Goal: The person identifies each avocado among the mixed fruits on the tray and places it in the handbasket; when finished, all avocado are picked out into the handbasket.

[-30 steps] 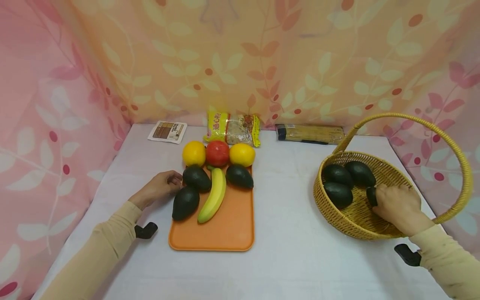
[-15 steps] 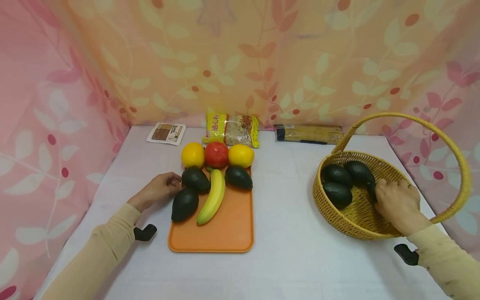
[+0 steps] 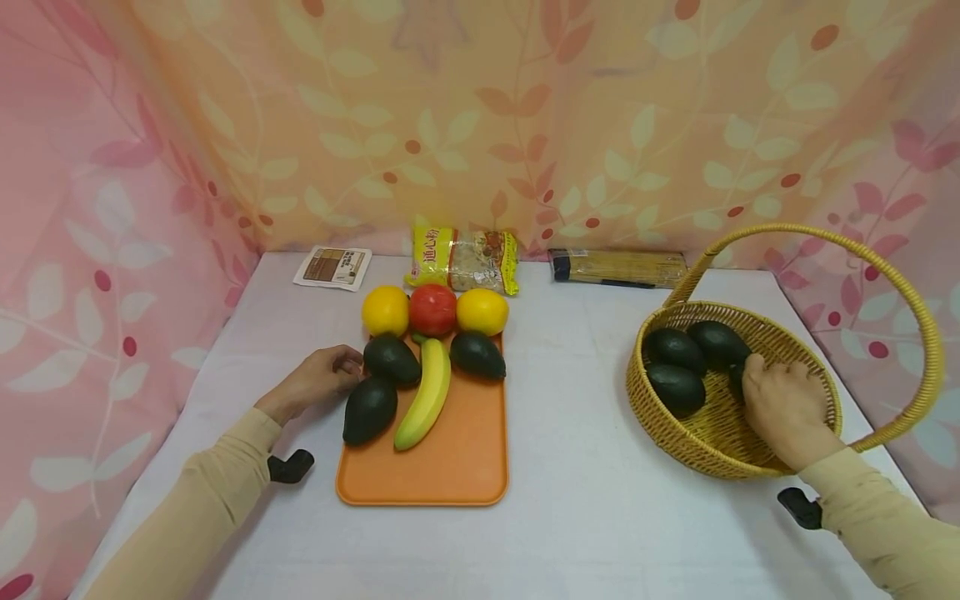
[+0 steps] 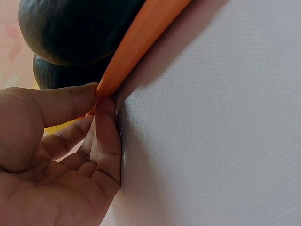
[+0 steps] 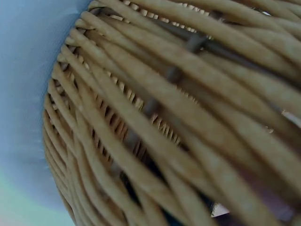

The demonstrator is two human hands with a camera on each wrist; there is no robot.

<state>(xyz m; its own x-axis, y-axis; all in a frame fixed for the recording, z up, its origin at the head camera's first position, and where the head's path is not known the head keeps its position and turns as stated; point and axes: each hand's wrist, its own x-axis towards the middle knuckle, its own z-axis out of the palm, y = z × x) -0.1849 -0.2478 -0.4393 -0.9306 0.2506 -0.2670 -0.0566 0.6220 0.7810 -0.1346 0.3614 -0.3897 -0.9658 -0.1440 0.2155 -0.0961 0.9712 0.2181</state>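
My left hand (image 3: 318, 379) is at the left side of an orange tray (image 3: 457, 458); in the left wrist view its thumb and fingers pinch the tray's edge (image 4: 134, 47). On the tray lie a banana (image 3: 426, 396) and three dark green avocados, one of them (image 3: 371, 409) at the left edge. A red round fruit (image 3: 432, 310) stands between two yellow fruits (image 3: 482, 312) at the tray's far end. Inside a wicker basket (image 3: 654, 423), my right hand (image 3: 787, 408) grips a dark avocado (image 3: 737, 383), mostly hidden by the hand. Three more avocados (image 3: 676, 389) lie left of it.
The basket's tall hoop handle (image 3: 930, 358) arches over its right side. Along the back lie a flat white packet (image 3: 333, 267), a yellow bag of pasta (image 3: 463, 260) and a pack of thin sticks (image 3: 618, 268). Patterned cloth surrounds the table.
My right hand has shifted slightly left inside the basket, bringing its avocado up close to the others. The left hand stays at the tray's edge.
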